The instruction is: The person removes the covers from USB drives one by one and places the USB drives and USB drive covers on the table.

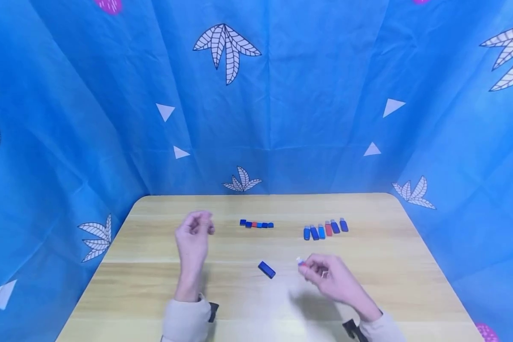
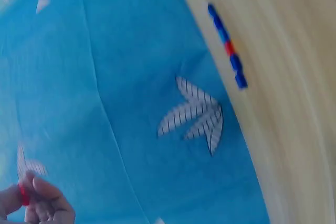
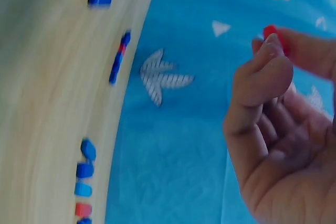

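My left hand (image 1: 193, 235) is raised above the left side of the table. In the left wrist view its thumb and fingertips pinch a small red cap (image 2: 23, 194). My right hand (image 1: 331, 278), over the table's right front, pinches a red USB flash drive (image 1: 302, 263) with its pale plug end showing. That drive's red body (image 3: 275, 39) is mostly covered by fingers in the right wrist view. Between the hands lies a dark blue USB flash drive (image 1: 267, 269), tilted on the table; no plug shows on it.
Toward the back centre, several small blue and red caps (image 1: 256, 224) form a row. Right of them, several blue and red USB flash drives (image 1: 321, 231) lie side by side, plugs pointing away. A blue patterned curtain (image 1: 269, 118) surrounds the wooden table (image 1: 154, 285).
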The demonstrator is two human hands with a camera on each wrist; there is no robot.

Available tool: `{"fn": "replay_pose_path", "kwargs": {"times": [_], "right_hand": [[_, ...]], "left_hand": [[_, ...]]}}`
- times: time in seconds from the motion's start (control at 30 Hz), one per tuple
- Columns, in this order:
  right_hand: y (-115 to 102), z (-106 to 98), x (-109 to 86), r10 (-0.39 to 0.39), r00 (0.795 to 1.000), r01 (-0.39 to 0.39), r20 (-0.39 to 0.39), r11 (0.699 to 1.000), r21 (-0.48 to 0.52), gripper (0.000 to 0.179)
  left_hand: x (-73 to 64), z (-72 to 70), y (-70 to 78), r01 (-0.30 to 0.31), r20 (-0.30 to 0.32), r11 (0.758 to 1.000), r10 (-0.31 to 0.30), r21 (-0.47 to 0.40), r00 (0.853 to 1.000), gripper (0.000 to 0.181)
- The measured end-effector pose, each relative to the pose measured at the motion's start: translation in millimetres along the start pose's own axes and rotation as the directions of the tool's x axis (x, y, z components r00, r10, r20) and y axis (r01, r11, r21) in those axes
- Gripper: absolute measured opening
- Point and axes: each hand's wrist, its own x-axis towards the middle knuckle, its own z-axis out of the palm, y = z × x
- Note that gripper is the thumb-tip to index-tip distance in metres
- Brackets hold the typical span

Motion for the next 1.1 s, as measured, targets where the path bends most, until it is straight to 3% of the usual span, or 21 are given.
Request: {"fn": "replay_pose_path", "kwargs": {"times": [0.07,0.13,0.2,0.27,0.43,0.57,0.67,0.83,1.0,1.1], "right_hand": [[6,-8,13.2,0.129,0.988,-0.13,-0.089,0.991,-0.006,0.016],[13,-15,27.9,0.229,0.957,-0.234,-0.175,0.972,-0.003,0.019],[21,-21,42.4,0.299,0.926,-0.308,-0.23,0.951,-0.004,0.021],[31,-24,56.0,0.327,0.914,-0.344,-0.241,0.938,-0.029,0.021],[51,-20,88.0,0.347,0.924,-0.366,-0.162,0.924,-0.11,0.02],[62,-7,108.3,0.367,0.919,-0.386,-0.147,0.913,-0.133,0.031],[68,2,117.4,0.406,0.899,-0.427,-0.163,0.896,-0.123,0.034],[75,11,125.3,0.454,0.869,-0.481,-0.195,0.867,-0.126,0.019],[77,14,131.5,0.372,0.889,-0.435,-0.267,0.869,-0.235,0.038],[79,15,133.2,0.352,0.89,-0.427,-0.291,0.866,-0.259,0.049]], "left_hand": [[-7.7,5.9,1.2,0.015,0.073,0.999,-0.019,0.047,0.997,0.025],[-17.6,13.3,-2.3,0.036,0.131,0.998,-0.042,0.048,0.99,0.027],[-25.6,20.7,-7.5,0.044,0.137,0.999,-0.045,0.01,0.99,0.025],[-32.4,26.6,-12.2,0.034,0.127,0.999,-0.03,-0.023,0.991,0.023],[-44.2,34.6,-20.2,0.015,0.125,0.998,-0.007,-0.067,0.992,0.021],[-51.6,37.1,-22.8,0.041,0.153,0.999,-0.036,-0.032,0.988,0.022],[-55.5,38.2,-23.2,0.059,0.164,0.998,-0.057,-0.003,0.985,0.02],[-58.8,39.7,-24.2,0.07,0.181,0.996,-0.079,0.054,0.98,0.016],[-59.5,41.7,-24.9,0.075,0.194,0.995,-0.087,0.07,0.977,0.017],[-60.5,42.7,-24.9,0.07,0.212,0.995,-0.084,0.077,0.974,0.019]]}}
